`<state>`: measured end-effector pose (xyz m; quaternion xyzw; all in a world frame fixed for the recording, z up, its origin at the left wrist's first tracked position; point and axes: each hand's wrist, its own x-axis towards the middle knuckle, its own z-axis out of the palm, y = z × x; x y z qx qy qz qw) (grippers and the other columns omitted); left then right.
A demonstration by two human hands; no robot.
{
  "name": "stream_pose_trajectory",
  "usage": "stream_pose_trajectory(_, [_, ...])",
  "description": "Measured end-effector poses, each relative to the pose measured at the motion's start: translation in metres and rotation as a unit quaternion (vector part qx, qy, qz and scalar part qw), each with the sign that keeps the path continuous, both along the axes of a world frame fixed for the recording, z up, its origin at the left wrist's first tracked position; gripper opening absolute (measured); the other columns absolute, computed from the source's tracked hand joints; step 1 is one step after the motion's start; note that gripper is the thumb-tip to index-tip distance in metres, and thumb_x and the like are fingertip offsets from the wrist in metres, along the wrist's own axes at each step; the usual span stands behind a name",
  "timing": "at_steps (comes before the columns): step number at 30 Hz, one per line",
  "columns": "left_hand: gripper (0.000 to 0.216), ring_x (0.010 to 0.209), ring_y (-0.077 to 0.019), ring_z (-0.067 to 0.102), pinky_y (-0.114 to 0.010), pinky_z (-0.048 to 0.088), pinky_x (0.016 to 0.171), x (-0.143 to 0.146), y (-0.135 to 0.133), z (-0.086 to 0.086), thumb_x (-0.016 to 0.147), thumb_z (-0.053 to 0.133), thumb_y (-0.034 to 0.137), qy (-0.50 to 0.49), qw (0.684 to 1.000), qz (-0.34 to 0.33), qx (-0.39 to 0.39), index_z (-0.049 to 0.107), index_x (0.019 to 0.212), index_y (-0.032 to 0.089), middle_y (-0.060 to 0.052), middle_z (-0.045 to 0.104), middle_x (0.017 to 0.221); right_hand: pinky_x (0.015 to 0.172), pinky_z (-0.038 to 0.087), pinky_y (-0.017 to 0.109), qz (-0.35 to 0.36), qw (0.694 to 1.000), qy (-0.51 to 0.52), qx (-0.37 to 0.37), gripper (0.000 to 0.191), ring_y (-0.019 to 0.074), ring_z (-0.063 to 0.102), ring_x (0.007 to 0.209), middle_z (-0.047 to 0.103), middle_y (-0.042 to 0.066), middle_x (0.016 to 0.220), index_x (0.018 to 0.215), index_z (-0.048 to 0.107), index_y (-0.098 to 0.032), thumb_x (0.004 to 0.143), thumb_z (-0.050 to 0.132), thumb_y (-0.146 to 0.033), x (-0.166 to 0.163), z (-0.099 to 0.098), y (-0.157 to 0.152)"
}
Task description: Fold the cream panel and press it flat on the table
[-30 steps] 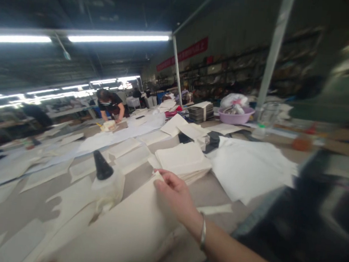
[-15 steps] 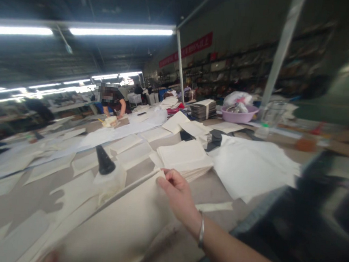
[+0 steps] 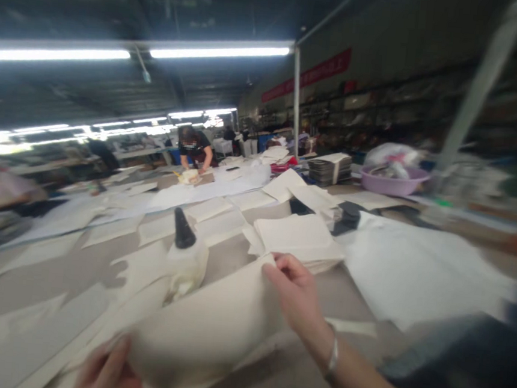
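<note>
A cream sheet [image 3: 201, 334], like thick paper or backing material, hangs bowed between my two hands above the table. My right hand [image 3: 293, 287], with a silver bangle at the wrist, pinches its far right corner between thumb and fingers. At the near left end, my left hand [image 3: 110, 368] is closed on the sheet's edge, partly cut off by the frame and blurred. Just beyond the sheet stands a whitish bottle [image 3: 187, 266] with a black conical nozzle. A stack of cream sheets [image 3: 297, 237] lies past my right hand.
Cream pieces [image 3: 94, 312] are spread over the table's left side. White sheeting [image 3: 424, 269] lies at right. Farther back are a purple basin [image 3: 394, 182], a tied dark stack [image 3: 330, 170] and a metal post [image 3: 296, 101]. One person [image 3: 195, 149] works across the table, another [image 3: 0, 189] at far left.
The view has turned left, so everything sits farther right. My left hand has risen into view with the near end of the sheet, which now bows more. My right hand keeps its pinch.
</note>
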<state>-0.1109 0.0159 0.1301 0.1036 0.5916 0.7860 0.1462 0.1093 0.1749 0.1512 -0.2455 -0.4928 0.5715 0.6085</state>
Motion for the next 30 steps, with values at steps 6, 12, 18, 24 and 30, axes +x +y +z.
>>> stream_pose_trajectory(6, [0.036,0.066,-0.0117,0.057,-0.021,0.047,0.061,0.008,0.000,0.001,0.046,0.084,0.038,-0.037,0.993,-0.028,0.112,0.060,0.061,0.015,-0.001,0.062,0.067,0.050,0.036,0.022,-0.023,0.997,0.011,-0.075,0.027,0.0125,0.051,0.064,0.060,0.000,0.077,0.059,0.056,-0.020,0.058,0.079,-0.034,-0.002,0.004,0.000])
stream_pose_trajectory(12, [0.035,0.065,-0.0112,0.057,-0.020,0.047,0.060,0.010,-0.004,0.003,0.050,0.083,0.033,-0.071,0.986,-0.053,0.141,0.057,0.061,0.014,-0.001,0.061,0.066,0.041,0.029,0.024,-0.033,0.995,-0.009,-0.092,0.033,0.0130,0.048,0.057,0.059,0.003,0.073,0.056,0.057,-0.021,0.045,0.083,-0.038,-0.005,0.011,-0.006])
stream_pose_trajectory(18, [0.033,0.063,-0.0106,0.056,-0.019,0.045,0.059,0.009,-0.005,0.003,0.052,0.083,0.031,-0.056,0.986,-0.057,0.149,0.057,0.062,0.014,0.000,0.061,0.065,0.048,0.035,0.023,-0.048,0.990,0.001,-0.130,0.030,0.0111,0.051,0.061,0.059,0.001,0.073,0.063,0.059,-0.021,0.050,0.083,-0.035,-0.006,0.002,-0.002])
stream_pose_trajectory(24, [0.031,0.063,-0.0112,0.056,-0.019,0.045,0.057,0.009,-0.005,0.001,0.056,0.082,0.032,-0.007,0.992,-0.033,0.123,0.059,0.068,0.015,-0.001,0.062,0.068,0.056,0.041,0.022,-0.003,0.990,0.032,-0.134,0.034,0.0134,0.054,0.069,0.061,0.000,0.075,0.060,0.057,-0.019,0.047,0.085,-0.034,-0.007,-0.002,0.005])
stream_pose_trajectory(30, [0.028,0.073,-0.0134,0.059,-0.022,0.046,0.066,0.009,-0.006,-0.003,0.058,0.081,0.028,0.101,0.989,0.020,0.103,0.058,0.069,0.016,-0.001,0.063,0.074,0.056,0.041,0.022,-0.002,0.993,0.012,-0.118,0.032,0.0131,0.053,0.068,0.059,0.000,0.075,0.062,0.056,-0.019,0.054,0.082,-0.035,-0.005,-0.015,0.009])
